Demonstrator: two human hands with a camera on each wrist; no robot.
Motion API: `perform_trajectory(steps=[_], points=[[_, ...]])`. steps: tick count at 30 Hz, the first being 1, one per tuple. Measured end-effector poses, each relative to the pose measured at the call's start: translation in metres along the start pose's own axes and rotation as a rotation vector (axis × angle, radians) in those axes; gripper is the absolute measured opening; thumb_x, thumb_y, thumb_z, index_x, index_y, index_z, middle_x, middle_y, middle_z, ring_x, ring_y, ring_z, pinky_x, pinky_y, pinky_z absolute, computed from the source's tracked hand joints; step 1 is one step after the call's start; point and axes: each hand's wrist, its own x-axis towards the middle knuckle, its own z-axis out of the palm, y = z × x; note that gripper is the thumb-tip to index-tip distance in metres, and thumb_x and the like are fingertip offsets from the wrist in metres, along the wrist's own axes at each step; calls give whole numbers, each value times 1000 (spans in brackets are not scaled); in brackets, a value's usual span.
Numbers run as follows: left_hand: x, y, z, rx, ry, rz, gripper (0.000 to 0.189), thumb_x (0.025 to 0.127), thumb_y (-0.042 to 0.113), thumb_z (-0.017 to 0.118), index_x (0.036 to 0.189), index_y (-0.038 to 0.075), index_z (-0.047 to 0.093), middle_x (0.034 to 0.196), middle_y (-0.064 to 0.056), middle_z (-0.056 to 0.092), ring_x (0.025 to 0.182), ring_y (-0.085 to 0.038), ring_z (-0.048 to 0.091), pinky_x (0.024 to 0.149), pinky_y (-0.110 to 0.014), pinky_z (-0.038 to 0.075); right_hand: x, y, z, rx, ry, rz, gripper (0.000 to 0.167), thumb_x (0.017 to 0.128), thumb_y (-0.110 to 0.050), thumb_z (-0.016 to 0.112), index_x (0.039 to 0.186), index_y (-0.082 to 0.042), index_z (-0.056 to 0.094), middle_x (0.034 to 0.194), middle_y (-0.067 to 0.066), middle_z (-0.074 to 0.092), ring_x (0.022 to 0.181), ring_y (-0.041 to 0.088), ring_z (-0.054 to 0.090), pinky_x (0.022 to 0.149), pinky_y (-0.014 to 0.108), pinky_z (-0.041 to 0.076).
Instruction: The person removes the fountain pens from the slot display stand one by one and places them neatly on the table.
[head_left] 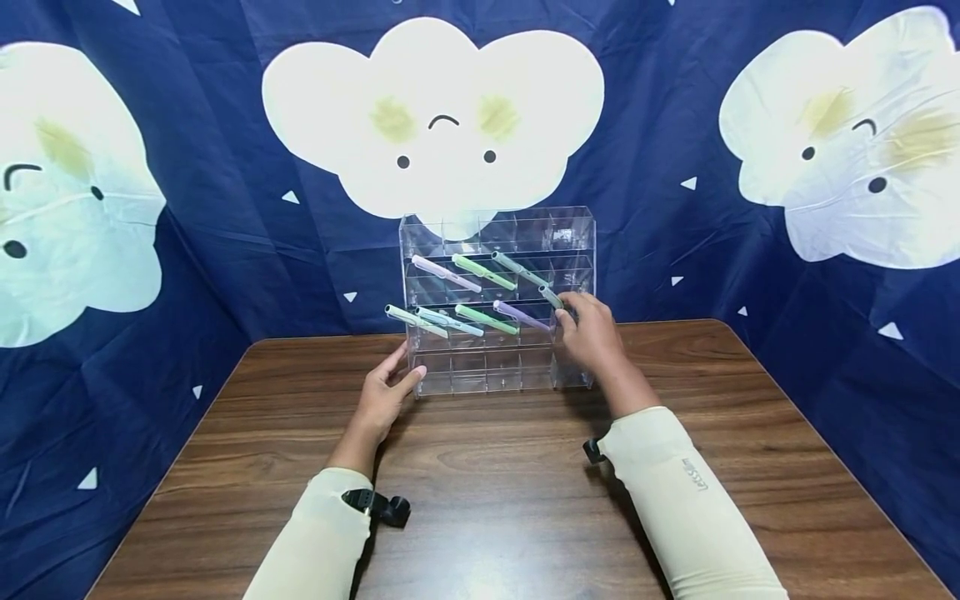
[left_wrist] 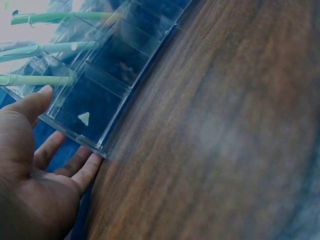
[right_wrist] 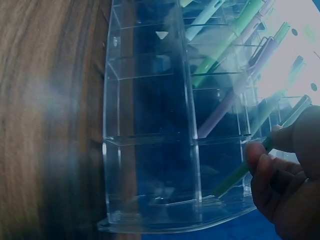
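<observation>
A clear plastic tiered pen rack [head_left: 468,382] stands at the back of the table. My right hand [head_left: 592,333] pinches a grey-green pen [head_left: 551,297] between thumb and fingers at the rack's right side. In the right wrist view, the lower end of this pen [right_wrist: 232,180] reaches into the end compartment of a tier. My left hand [head_left: 381,398] holds the rack's lower left side, thumb at the front and fingers [left_wrist: 86,172] along the side panel. Beside the held pen, a purple pen [head_left: 521,315] leans in the same row.
In the same row lean a green pen [head_left: 487,319], a light blue pen [head_left: 450,322] and a pale green pen [head_left: 416,320]. Above them are a lilac pen [head_left: 446,273], another green pen [head_left: 483,272] and a teal pen [head_left: 519,269]. A blue cloud-print curtain [head_left: 322,275] hangs behind the wooden table [head_left: 480,500].
</observation>
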Motion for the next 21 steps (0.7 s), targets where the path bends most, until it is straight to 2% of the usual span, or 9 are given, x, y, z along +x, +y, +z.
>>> perform_trajectory(steps=[7, 13, 21], points=[[2, -1, -1, -5, 15, 27, 67, 105, 8, 73, 167, 14, 47, 168, -19, 51, 145, -41, 57, 91, -9, 55, 7, -8, -8, -9, 35, -50, 26, 108, -11, 64, 131, -2, 72, 125, 21, 74, 121, 44, 71, 105, 58, 55], [1, 0, -3, 10, 19, 25, 66, 106, 10, 73, 166, 15, 48, 165, -22, 53, 144, -41, 58, 90, -9, 54, 11, -15, -13, -10, 53, -66, 26, 111, -12, 62, 134, -3, 69, 129, 20, 73, 121, 43, 70, 103, 59, 55], [0, -3, 0, 2, 3, 23, 68, 105, 10, 74, 167, 14, 47, 170, -18, 48, 149, -43, 55, 91, -8, 54, 12, -24, -19, 17, 180, -136, 27, 112, -11, 58, 133, 3, 65, 125, 22, 71, 111, 43, 69, 100, 59, 55]])
